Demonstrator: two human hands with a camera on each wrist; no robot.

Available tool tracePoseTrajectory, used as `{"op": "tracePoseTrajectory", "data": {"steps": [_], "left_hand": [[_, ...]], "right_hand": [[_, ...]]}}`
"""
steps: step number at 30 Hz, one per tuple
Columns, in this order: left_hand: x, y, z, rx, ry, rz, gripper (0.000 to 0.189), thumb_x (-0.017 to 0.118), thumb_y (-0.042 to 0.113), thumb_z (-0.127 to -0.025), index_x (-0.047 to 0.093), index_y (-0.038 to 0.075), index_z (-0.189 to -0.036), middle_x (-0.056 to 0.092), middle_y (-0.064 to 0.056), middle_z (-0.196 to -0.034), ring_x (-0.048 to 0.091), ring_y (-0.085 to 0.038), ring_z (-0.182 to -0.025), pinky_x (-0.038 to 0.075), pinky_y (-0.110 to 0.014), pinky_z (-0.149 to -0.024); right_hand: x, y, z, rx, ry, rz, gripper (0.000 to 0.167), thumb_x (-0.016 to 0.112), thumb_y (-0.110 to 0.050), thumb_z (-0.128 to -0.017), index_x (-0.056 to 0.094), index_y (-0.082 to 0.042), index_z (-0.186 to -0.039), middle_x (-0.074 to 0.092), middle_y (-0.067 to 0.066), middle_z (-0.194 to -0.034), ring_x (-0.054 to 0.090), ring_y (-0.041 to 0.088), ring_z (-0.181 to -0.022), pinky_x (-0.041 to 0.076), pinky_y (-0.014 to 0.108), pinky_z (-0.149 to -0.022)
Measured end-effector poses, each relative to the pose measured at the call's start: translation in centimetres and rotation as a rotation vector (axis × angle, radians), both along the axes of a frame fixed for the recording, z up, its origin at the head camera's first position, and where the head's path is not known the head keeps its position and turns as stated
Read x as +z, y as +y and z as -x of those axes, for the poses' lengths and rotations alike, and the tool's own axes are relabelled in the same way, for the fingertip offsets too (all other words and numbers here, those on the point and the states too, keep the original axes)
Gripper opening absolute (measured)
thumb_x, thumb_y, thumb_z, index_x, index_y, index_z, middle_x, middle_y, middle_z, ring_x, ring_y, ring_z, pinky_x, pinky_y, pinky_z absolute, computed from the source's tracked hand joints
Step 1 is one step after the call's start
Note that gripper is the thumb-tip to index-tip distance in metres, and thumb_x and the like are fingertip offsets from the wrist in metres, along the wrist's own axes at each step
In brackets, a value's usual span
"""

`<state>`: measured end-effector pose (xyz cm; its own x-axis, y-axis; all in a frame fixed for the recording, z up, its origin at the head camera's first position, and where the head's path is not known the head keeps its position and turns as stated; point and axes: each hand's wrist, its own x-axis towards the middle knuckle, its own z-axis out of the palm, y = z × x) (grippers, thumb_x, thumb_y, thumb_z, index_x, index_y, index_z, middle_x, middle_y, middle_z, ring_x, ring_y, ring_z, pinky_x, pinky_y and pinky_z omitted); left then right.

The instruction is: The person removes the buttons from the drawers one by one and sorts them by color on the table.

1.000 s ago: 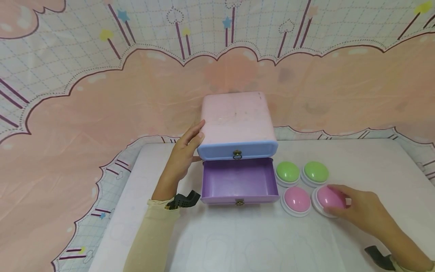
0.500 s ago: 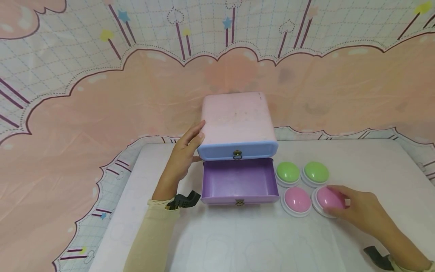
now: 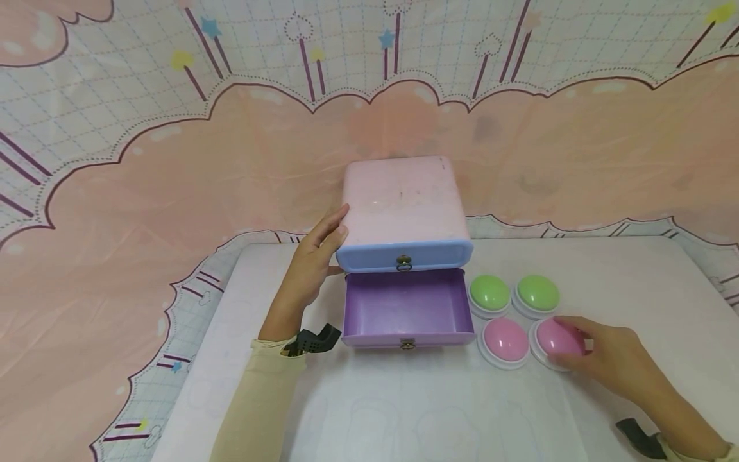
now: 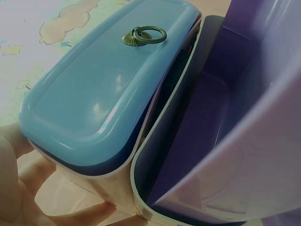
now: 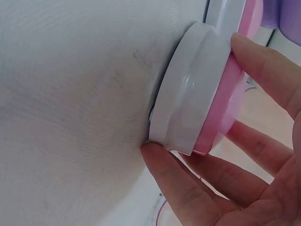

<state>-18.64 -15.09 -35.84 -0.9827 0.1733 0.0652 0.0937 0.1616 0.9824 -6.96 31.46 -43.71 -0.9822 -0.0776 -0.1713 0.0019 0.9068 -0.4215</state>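
A small two-drawer cabinet stands mid-table, with a pink top [image 3: 404, 199] and a shut blue upper drawer [image 3: 375, 257] that has a brass ring pull [image 4: 143, 35]. The purple lower drawer [image 3: 398, 339] is pulled out and holds nothing visible. Along the cabinet's left side rests my left hand [image 3: 306, 266], its fingers extended against the wall. To the right, my right hand [image 3: 612, 356] holds a pink domed push button [image 3: 557, 337] with a white round base [image 5: 186, 89], thumb and fingers around its edge. That base sits at the table surface.
Beside the held button is another pink button [image 3: 505, 339]. Two green buttons, one on the left [image 3: 489, 292] and one on the right [image 3: 538, 292], sit behind the pink pair. Patterned peach cloth [image 3: 260, 160] hangs behind the white table [image 3: 404, 410].
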Motion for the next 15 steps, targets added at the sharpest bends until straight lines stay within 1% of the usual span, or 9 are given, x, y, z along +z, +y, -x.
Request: {"op": "tracePoseTrajectory", "data": {"steps": [6,9,13,15], "left_hand": [[-0.15,-0.15,0.05,-0.002,-0.004,-0.005,0.050,0.053,0.040,-0.106,0.045,0.036,-0.154,0.017,0.005,-0.172,0.033,-0.028,-0.152,0.055,-0.065,-0.091],[-0.12,-0.15,0.03,-0.001,-0.006,-0.003,0.050,0.053,0.040,-0.105,0.045,0.037,-0.154,0.017,0.008,-0.172,0.033,-0.028,-0.152,0.055,-0.064,-0.091],[-0.03,-0.09,0.03,0.002,-0.007,0.007,0.050,0.053,0.041,-0.105,0.044,0.038,-0.154,0.018,0.013,-0.171,0.031,-0.028,-0.153,0.055,-0.064,-0.091],[-0.04,-0.08,0.04,0.001,-0.005,0.008,0.050,0.053,0.042,-0.105,0.044,0.038,-0.154,0.018,0.013,-0.171,0.030,-0.027,-0.154,0.055,-0.064,-0.091]], "right_hand": [[-0.01,-0.02,-0.03,0.013,0.015,-0.002,0.081,0.087,-0.049,-0.077,0.060,-0.004,-0.139,0.071,0.021,-0.112,0.064,0.037,-0.099,0.061,0.052,-0.077],[-0.02,0.00,-0.02,0.016,0.014,-0.001,0.081,0.087,-0.050,-0.076,0.060,-0.004,-0.138,0.071,0.021,-0.111,0.064,0.036,-0.098,0.061,0.051,-0.077],[0.04,0.06,0.09,0.006,-0.014,-0.006,0.084,0.086,-0.052,-0.076,0.059,-0.004,-0.140,0.071,0.020,-0.111,0.063,0.036,-0.099,0.061,0.051,-0.076],[0.03,0.10,0.15,0.004,-0.023,-0.009,0.084,0.085,-0.053,-0.077,0.059,-0.005,-0.140,0.071,0.019,-0.111,0.063,0.037,-0.099,0.061,0.051,-0.077]]}}
